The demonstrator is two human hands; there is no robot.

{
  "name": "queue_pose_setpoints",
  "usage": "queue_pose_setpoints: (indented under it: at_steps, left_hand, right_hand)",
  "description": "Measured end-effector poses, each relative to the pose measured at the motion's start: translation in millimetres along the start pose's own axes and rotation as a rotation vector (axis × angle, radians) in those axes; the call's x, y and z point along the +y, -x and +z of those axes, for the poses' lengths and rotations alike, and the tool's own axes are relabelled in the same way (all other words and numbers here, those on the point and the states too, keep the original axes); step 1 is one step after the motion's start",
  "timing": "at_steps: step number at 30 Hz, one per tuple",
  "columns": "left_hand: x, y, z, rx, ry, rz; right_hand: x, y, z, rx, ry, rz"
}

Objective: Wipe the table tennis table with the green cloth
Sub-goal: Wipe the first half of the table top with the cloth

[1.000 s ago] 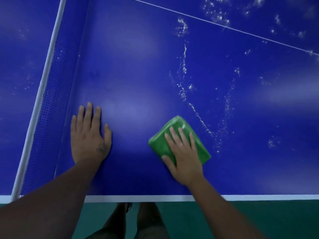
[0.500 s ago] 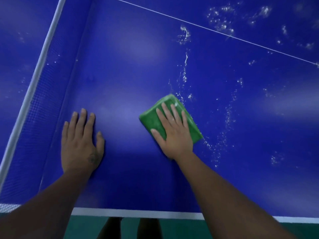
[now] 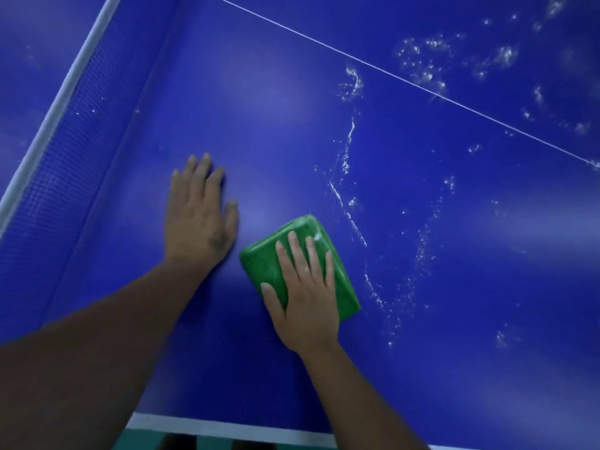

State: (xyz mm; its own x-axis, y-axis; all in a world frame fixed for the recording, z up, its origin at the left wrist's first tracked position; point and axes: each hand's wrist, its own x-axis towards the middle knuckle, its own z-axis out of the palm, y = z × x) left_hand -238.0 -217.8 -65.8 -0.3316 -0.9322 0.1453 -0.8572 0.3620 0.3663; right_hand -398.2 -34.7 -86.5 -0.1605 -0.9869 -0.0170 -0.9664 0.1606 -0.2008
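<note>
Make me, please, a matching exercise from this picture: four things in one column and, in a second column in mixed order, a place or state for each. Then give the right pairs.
Column one
1. left hand
2. right hand
3. cloth
4. net

Column two
a. green, folded, lying under a hand
b. flat on the bare table
c. standing along the left side of the view
d. pressing on the cloth with straight fingers

Pairs: 1-b, 2-d, 3-a, 4-c
</note>
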Motion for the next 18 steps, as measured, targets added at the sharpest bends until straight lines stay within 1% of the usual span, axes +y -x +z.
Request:
queue_pose_setpoints:
  at_steps: [3,6,9,14,16,18]
  left_hand:
    - [7.9,-9.2,16.2,-0.024,-0.038,-0.039]
    - [5.3,-7.2,21.8,0.054,-0.074,-0.017]
    - [7.5,-10.6,22.0,0.074,-0.075,-0.023]
    - [7.9,-12.9,24.4,0.096,-0.076,-0.031]
    - [6.3,-13.5,25.9,0.098,-0.074,-0.026]
    - [5.0,-13.0,28.5,0.107,-0.069,-0.028]
  right_hand:
    - [4.1,-8.8,0.2,0.012,0.001,-0.008]
    - [13.0,-40.0,-3.6,0.021,0.018,-0.003]
    - [24.7,-89.6,-8.7,0.06,0.027,0.031]
    - [51.8,-193.1,-15.9,0.061,0.057,0.009]
    - [58.4,-235.4,-22.0,0.043,0.063,0.052]
    - [57.2,-255.9,-24.1,0.029,0.06,0.105]
